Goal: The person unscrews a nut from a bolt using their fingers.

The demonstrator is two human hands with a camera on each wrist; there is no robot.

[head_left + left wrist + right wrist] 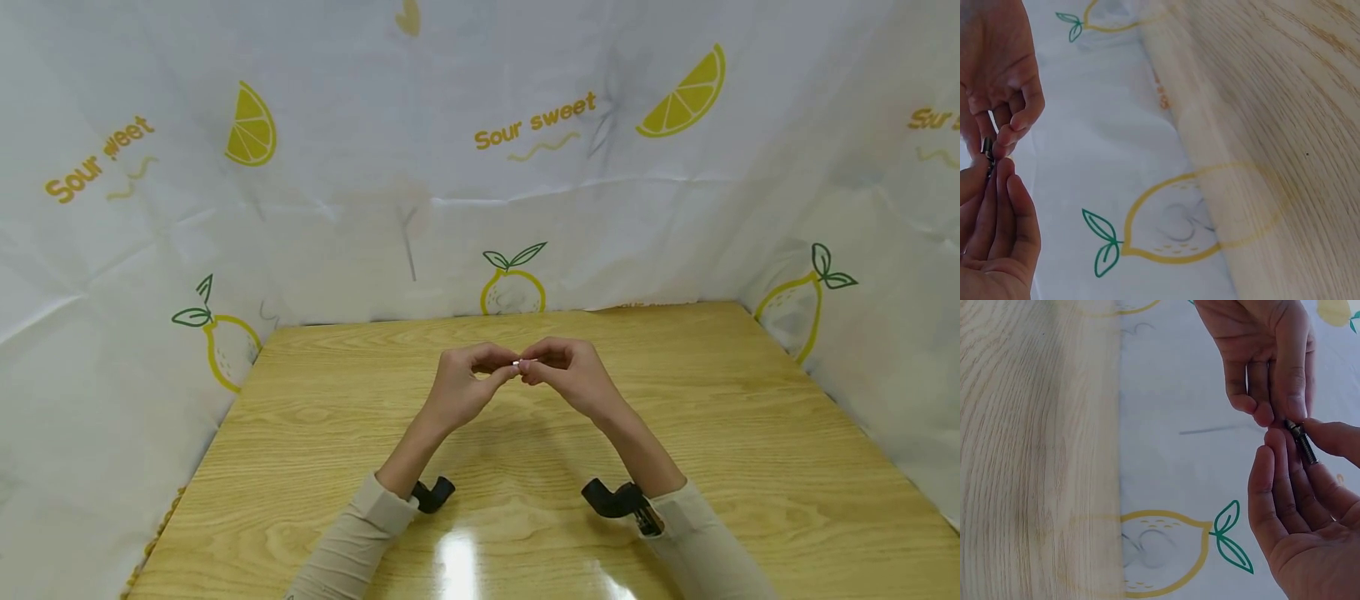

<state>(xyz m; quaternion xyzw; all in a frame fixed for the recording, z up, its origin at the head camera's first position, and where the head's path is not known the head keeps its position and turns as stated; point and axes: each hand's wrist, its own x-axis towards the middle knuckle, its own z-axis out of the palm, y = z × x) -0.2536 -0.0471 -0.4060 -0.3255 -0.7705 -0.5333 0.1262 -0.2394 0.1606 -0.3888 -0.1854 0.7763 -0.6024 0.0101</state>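
We're working a small threaded metal bolt (1307, 449) two-handed above the wood-grain table (750, 433), L hand (463, 387) & R hand (576, 379) pinching opp. ends; next move prob. needs steady fingertips.

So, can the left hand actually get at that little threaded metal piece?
Yes, it seems: the left hand has its thumb and fingertips at one end of the threaded metal piece; the right hand grips it without blocking that end.
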